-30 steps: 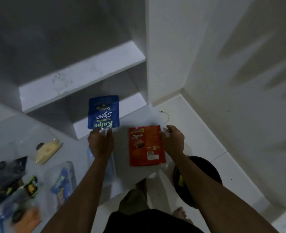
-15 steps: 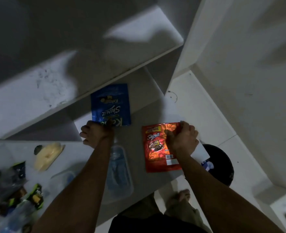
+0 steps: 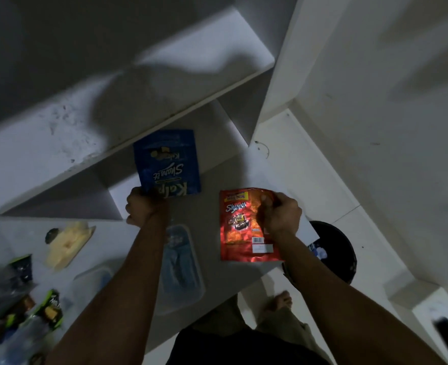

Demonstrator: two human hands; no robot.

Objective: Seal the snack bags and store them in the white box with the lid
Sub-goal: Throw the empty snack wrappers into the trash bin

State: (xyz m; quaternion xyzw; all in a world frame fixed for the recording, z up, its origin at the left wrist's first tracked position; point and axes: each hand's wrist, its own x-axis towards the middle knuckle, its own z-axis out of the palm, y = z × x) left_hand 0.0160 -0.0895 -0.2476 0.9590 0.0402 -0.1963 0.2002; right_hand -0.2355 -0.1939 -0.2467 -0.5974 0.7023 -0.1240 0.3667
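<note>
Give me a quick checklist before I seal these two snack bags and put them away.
1. Left hand grips the blue bag at its near edge: ok.
2. Right hand pinches the red bag at its top right corner: ok.
3. Red bag lies flat on the counter: ok.
4. Either bag already sealed: cannot tell.
5. White box with lid in view: not ok, I see only a clear tub under the left forearm.
</note>
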